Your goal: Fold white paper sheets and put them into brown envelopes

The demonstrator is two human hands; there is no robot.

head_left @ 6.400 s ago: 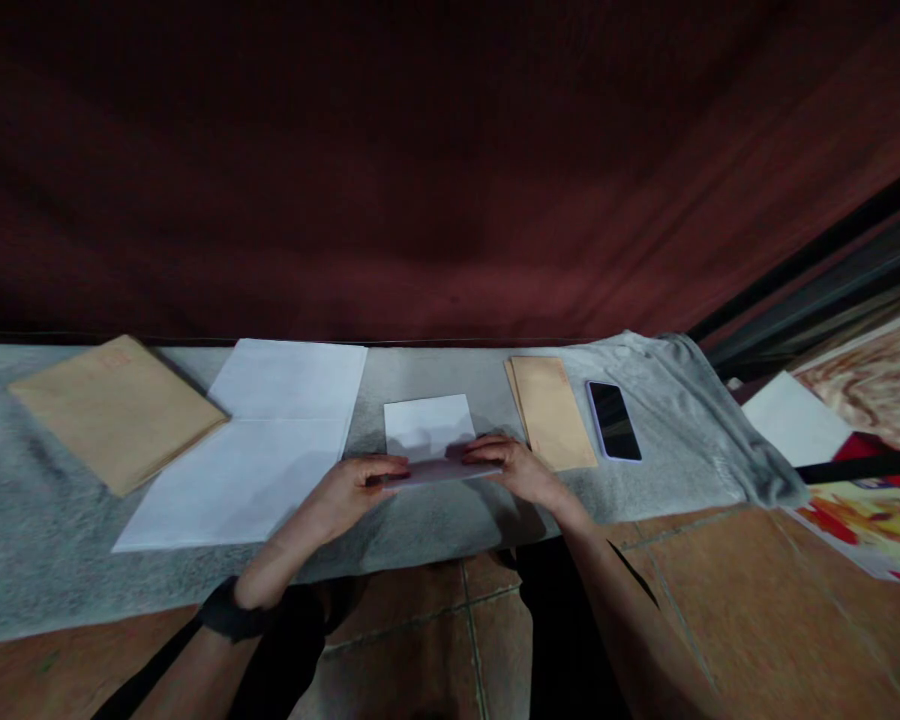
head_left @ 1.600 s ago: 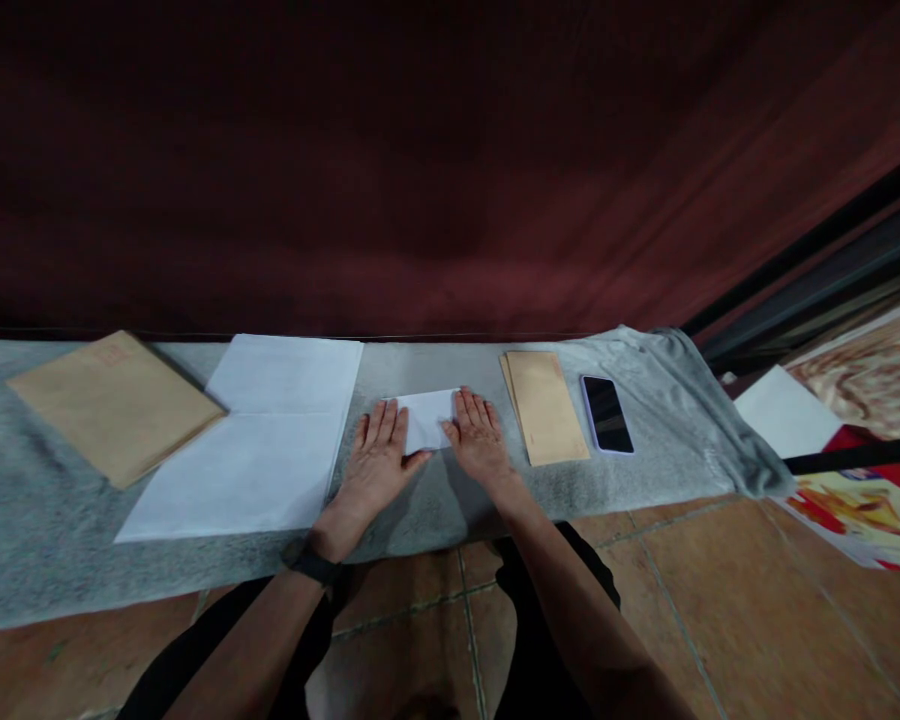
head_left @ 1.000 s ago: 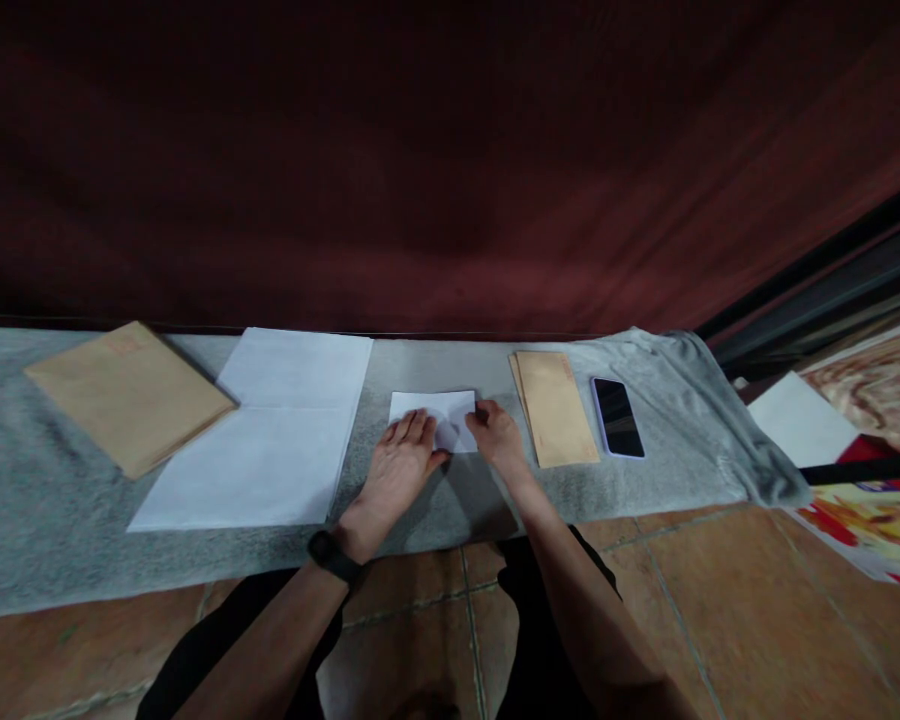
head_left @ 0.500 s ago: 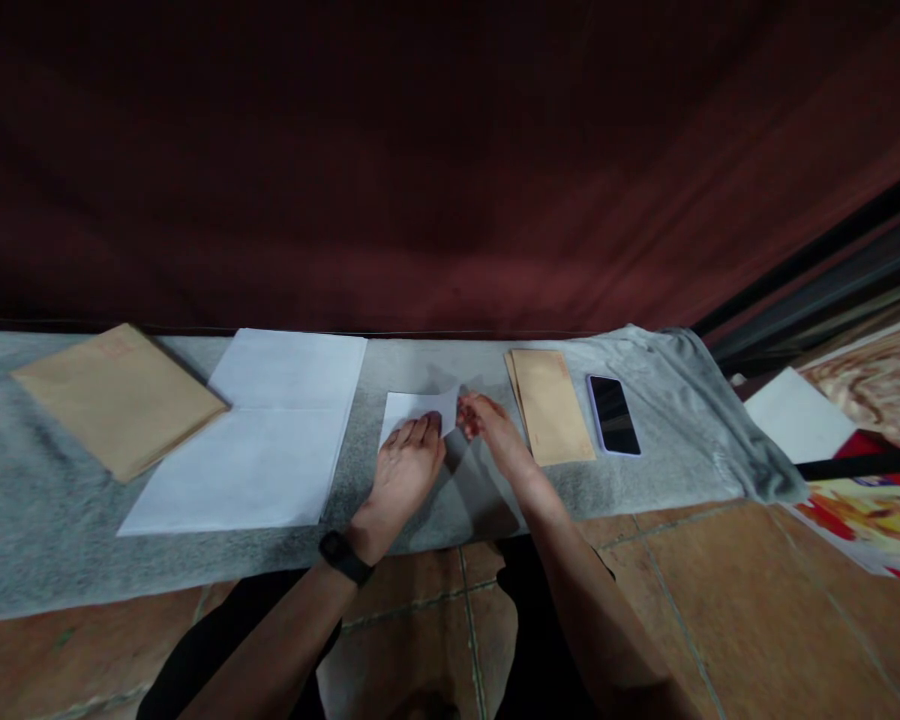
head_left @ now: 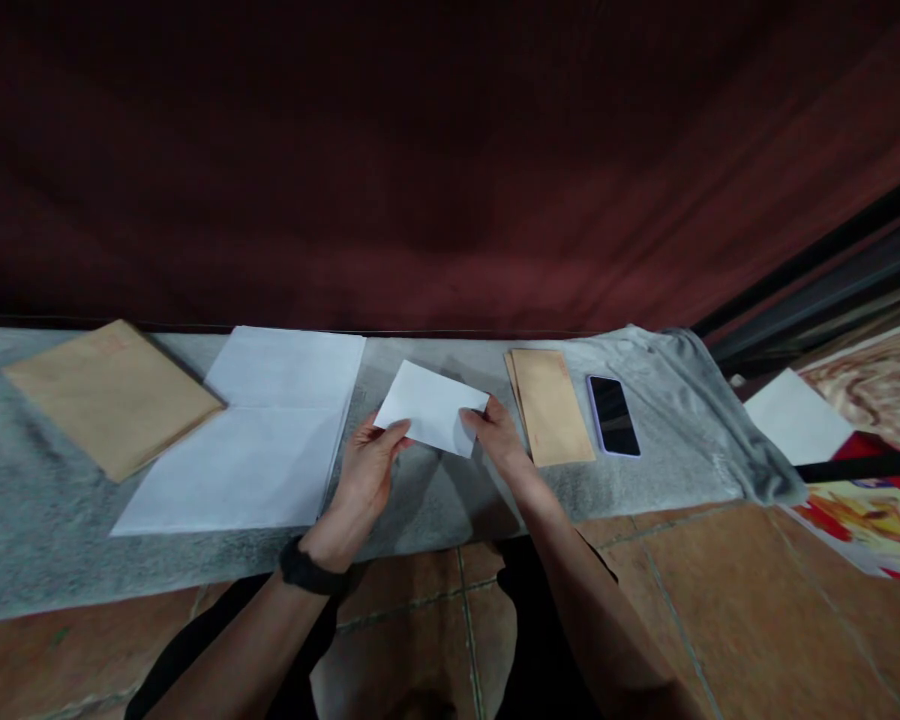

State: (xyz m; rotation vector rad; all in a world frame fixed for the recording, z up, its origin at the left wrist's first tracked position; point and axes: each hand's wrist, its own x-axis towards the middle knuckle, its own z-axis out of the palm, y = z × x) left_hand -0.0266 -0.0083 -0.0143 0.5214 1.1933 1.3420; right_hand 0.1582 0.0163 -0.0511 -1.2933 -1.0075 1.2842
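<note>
A small white folded sheet of paper (head_left: 433, 405) is held tilted above the grey cloth. My left hand (head_left: 367, 460) pinches its left end, thumb on top and fingers beneath. At the opposite end, my right hand (head_left: 496, 432) is closed on the paper with its thumb on the upper face. A stack of large white paper sheets (head_left: 270, 440) with a crease across it lies left of my hands. Just right of my right hand rest small brown envelopes (head_left: 555, 405), one on another.
Larger brown envelopes (head_left: 112, 395) overlap the white sheets at far left. A phone (head_left: 615, 415) in a lilac case lies right of the small envelopes. Grey cloth (head_left: 682, 440) covers the narrow surface, backed by a dark red curtain (head_left: 420, 200). A dark bar (head_left: 870, 466) stands at right.
The paper has been lifted off the cloth and turned at a slant. My left hand moved from pressing on it to gripping its left end; my right hand now grips the right end.
</note>
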